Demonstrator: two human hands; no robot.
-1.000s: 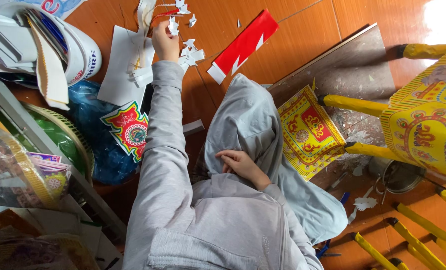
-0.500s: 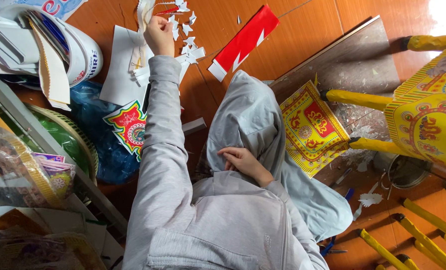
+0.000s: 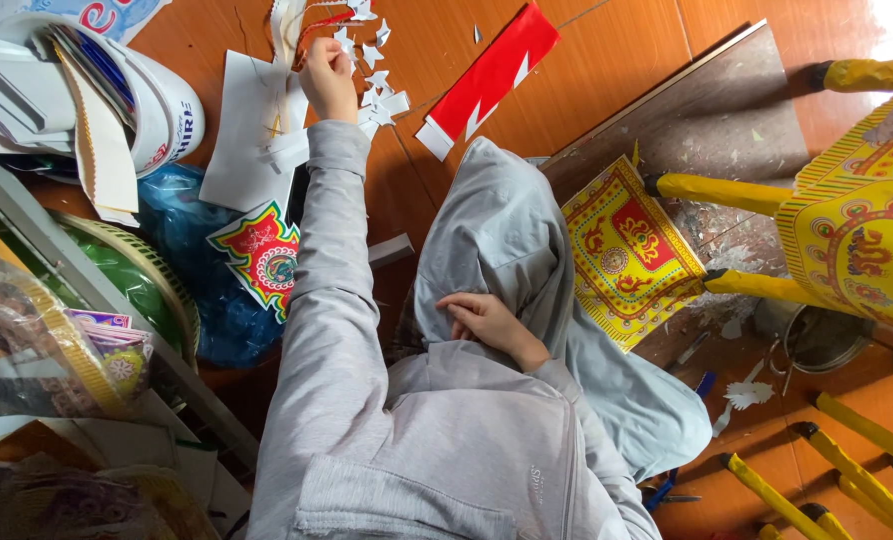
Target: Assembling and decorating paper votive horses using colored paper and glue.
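My left hand reaches far forward over the wooden floor, its fingers closed among white paper scraps and a long white paper strip. A thin red strip curls just beyond it. My right hand rests with curled fingers on my grey trouser leg, and nothing shows in it. A red and white paper piece lies to the right of the left hand.
A white bucket of paper offcuts stands at the left above a blue plastic bag. Ornate paper cutouts lie on either side of my legs. A yellow paper figure on stick legs and a dark board are at the right.
The left hand has shifted only slightly among the scraps. The right hand has stayed on the leg.
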